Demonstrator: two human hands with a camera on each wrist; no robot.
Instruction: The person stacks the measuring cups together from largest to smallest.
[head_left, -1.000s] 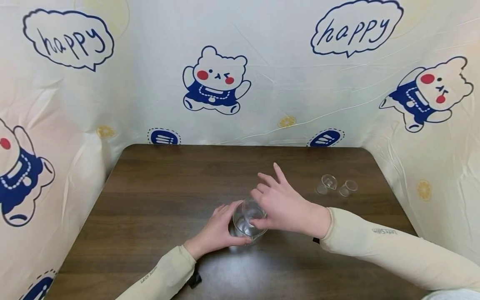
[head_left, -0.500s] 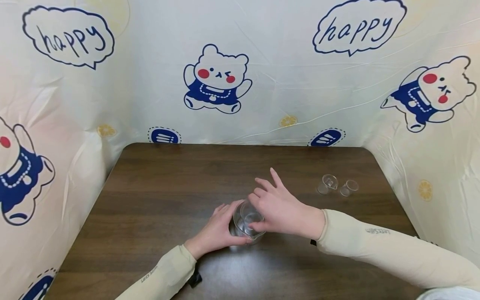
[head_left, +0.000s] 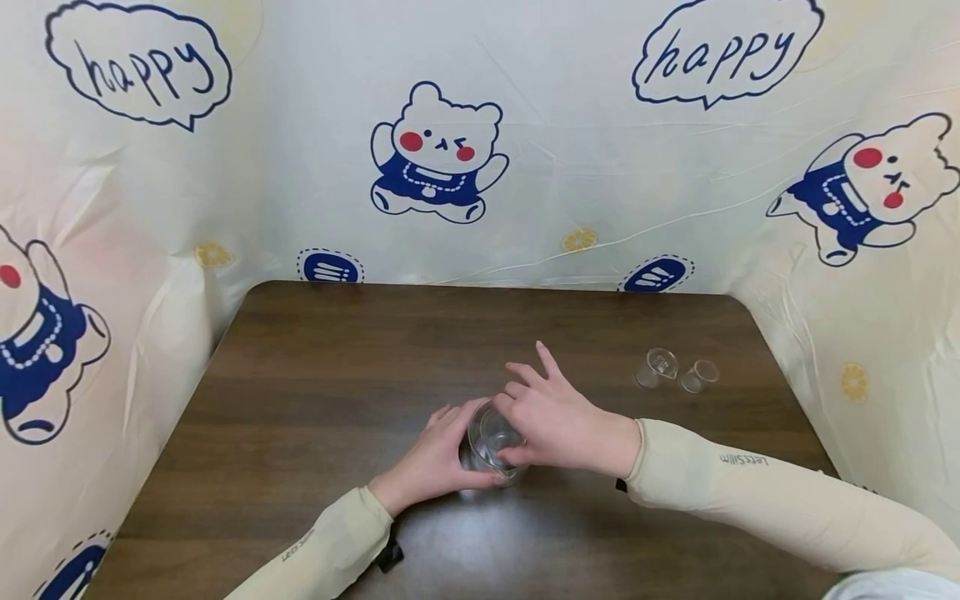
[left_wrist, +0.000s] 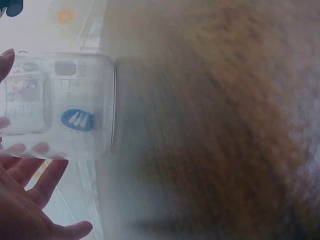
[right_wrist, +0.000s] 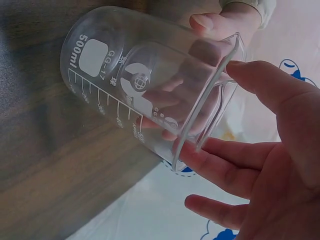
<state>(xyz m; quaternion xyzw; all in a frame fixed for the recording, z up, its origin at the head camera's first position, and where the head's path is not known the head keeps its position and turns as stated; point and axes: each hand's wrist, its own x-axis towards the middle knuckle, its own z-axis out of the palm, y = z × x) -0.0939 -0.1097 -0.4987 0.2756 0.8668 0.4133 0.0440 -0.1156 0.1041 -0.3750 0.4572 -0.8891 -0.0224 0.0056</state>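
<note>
A clear glass beaker marked 500ml (right_wrist: 92, 55) stands on the dark wooden table. My left hand (head_left: 442, 457) wraps its left side, thumb near me and fingers around the far side. A smaller clear beaker (left_wrist: 25, 102) is inside the large one; in the left wrist view its base shows above the large beaker's floor. My right hand (head_left: 558, 425) pinches the smaller beaker near its rim, with the thumb (right_wrist: 255, 75) and fingers reaching in at the mouth. The outer fingers of that hand stick out past the glass.
Two more clear glasses, a small spouted beaker (head_left: 656, 369) and a still smaller one (head_left: 700, 377), stand at the table's back right. A printed cloth (head_left: 555, 167) hangs behind the table (head_left: 360, 350) and along both sides.
My right hand has shifted slightly left and down, and the smaller beaker sits lower inside the large one. My left hand keeps its grip. The head view has tilted slightly.
</note>
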